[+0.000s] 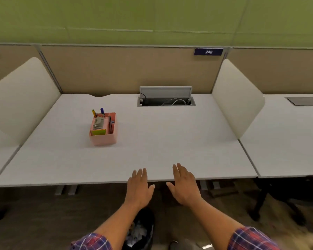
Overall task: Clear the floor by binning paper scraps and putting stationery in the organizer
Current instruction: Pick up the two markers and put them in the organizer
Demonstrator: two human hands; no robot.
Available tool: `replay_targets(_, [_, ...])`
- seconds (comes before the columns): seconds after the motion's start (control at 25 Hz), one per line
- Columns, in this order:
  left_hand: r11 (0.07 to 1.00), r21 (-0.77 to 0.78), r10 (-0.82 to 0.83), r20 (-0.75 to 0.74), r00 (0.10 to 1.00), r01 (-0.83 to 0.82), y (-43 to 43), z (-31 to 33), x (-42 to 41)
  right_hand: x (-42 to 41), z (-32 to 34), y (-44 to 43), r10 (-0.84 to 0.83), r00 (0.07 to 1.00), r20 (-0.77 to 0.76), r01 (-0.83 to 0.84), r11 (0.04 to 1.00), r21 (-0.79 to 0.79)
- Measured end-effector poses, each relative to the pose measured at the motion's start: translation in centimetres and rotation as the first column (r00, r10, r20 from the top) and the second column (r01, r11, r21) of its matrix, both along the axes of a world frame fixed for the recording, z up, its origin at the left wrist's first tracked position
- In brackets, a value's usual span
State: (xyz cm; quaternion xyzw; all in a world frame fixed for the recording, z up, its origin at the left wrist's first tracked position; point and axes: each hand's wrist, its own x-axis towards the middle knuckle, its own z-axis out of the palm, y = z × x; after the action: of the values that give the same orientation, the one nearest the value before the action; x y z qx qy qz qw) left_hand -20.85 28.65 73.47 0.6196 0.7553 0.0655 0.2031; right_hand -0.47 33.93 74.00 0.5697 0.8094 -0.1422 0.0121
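A smooth, matt white laminate surface is seen on the desk [152, 141]. On it, left of the cable tray, a pink organizer [103, 130] of smooth matt plastic is set. The cable tray [165, 101] at the desk's rear edge is lined in grey metal with a dull finish. The side dividers [237, 98] are faced in an off-white, matt, felt-like material, and the back panel [126, 69] in beige woven cloth. Below the desk's front edge, crumpled white paper is held in a black bin [143, 231], and checked woven cloth is shown by the sleeves [249, 239].
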Motion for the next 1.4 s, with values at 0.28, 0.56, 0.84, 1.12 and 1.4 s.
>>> replay_targets(0.28, [0.98, -0.097, -0.178, -0.016, 0.984, 0.175, -2.4, -3.2, 11.4, 15.9, -2.5, -6.7, -0.207, 0.977, 0.059, 0.211, 0.975, -0.07])
replay_targets(0.56, [0.953, -0.269, -0.161, -0.055, 0.985, 0.141, -6.1, -8.0, 23.1, 33.6, -6.9, -12.7, -0.295, 0.946, 0.132, 0.316, 0.929, -0.191])
replay_targets(0.84, [0.924, -0.367, -0.114, -0.002, 0.993, 0.105, -7.9, -14.0, 33.0, 44.5, -14.5, -16.3, -0.306, 0.941, 0.144, 0.337, 0.88, -0.334])
replay_targets(1.12, [0.895, -0.422, -0.152, 0.016, 0.988, 0.144, -5.3, -31.0, 36.0, 47.6, -32.3, -15.4, -0.314, 0.928, 0.2, 0.369, 0.846, -0.385])
replay_targets(1.4, [0.849, -0.464, -0.299, -0.026, 0.954, 0.253, -3.9, -49.9, 36.7, 46.9, -51.7, -15.8, -0.211, 0.947, 0.243, 0.303, 0.838, -0.454])
